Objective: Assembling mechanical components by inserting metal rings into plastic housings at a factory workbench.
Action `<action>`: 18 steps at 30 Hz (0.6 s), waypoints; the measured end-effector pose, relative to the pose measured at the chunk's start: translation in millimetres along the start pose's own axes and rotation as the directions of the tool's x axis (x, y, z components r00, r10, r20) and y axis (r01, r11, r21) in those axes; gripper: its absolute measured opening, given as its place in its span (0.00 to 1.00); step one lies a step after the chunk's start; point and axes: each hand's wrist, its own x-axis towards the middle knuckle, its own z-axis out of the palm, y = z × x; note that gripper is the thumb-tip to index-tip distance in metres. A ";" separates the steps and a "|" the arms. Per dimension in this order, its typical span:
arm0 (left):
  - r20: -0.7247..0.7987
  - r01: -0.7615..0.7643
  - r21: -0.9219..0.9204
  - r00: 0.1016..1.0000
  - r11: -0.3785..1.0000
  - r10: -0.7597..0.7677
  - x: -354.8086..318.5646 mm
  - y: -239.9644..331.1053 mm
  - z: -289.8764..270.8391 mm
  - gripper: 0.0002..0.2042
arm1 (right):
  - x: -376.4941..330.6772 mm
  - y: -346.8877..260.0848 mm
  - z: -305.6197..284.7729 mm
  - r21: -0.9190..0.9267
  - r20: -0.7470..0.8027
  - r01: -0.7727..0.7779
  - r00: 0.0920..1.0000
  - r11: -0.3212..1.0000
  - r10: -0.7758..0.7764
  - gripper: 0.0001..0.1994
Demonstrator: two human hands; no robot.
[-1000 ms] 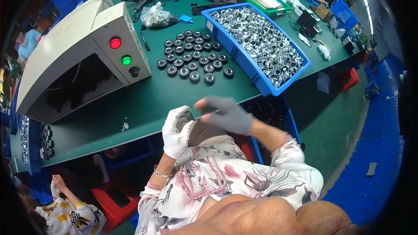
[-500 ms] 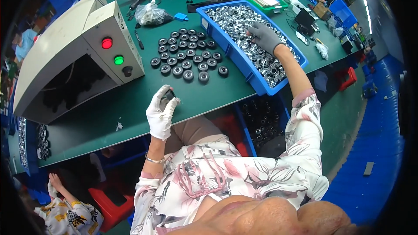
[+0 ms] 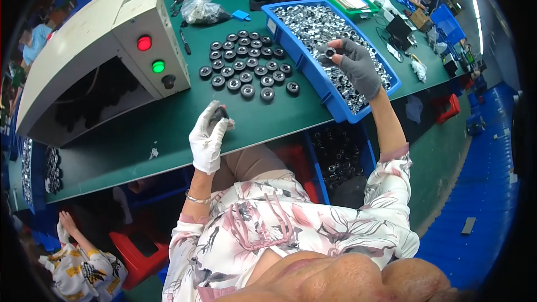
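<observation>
My left hand, in a white glove, is closed around a black wheel-like part above the front of the green table. My right hand, in a grey glove with bare fingertips, pinches a small shiny metal ring over the blue bin. Many silvery metal pieces fill that bin. Between the bin and the machine, several round black wheels with shiny centres lie grouped on the table.
A beige machine with a red and a green button stands at the left. Behind the wheels are a plastic bag and a black pen. Below the table edge sits a blue crate of dark parts. Another person sits at lower left.
My right hand has lifted out of the metal pieces with a ring between its fingertips. My left hand still holds the black part, nearly in place. The view has shifted slightly.
</observation>
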 end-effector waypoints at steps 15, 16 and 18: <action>0.154 0.219 -0.495 0.975 0.841 -0.163 -11.2 4.6 23.6 0.17 | -31.0 25.2 187.8 -0.661 0.336 0.554 0.821 0.506 -0.461 0.16; 0.111 0.239 -0.533 0.971 0.812 -0.213 -11.9 6.0 24.2 0.16 | -31.8 25.3 190.2 -0.658 0.340 0.557 0.820 0.507 -0.460 0.16; 0.064 0.237 -0.499 0.969 0.834 -0.237 -15.8 3.4 26.3 0.15 | -35.8 25.7 197.8 -0.759 0.368 0.521 0.838 0.390 -0.403 0.16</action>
